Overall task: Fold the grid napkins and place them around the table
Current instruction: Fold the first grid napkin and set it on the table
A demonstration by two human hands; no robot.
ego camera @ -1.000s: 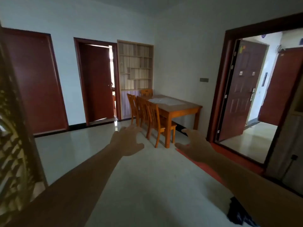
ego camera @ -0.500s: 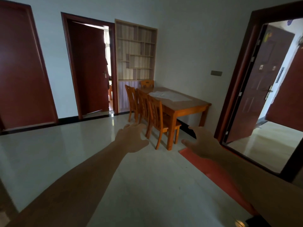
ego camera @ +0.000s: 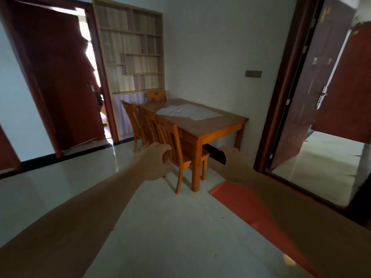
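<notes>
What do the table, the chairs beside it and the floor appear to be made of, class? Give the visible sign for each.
Table: apparently wood, orange-brown with a smooth, slightly glossy finish; faint grain shows.
Chairs: seemingly the same varnished wood, with slatted backs.
Floor: probably polished tile or stone, pale and mirror-like, reflecting the doorway light; the picture leaves open which.

Open floor [ego camera: 160, 227] ahead; chairs [ego camera: 160, 137] block table's [ego camera: 210, 127] left side.

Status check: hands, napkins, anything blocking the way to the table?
Left hand and right hand open, holding nothing. Napkins lie unfolded on the table, out of reach. Chairs line its near side.
</notes>
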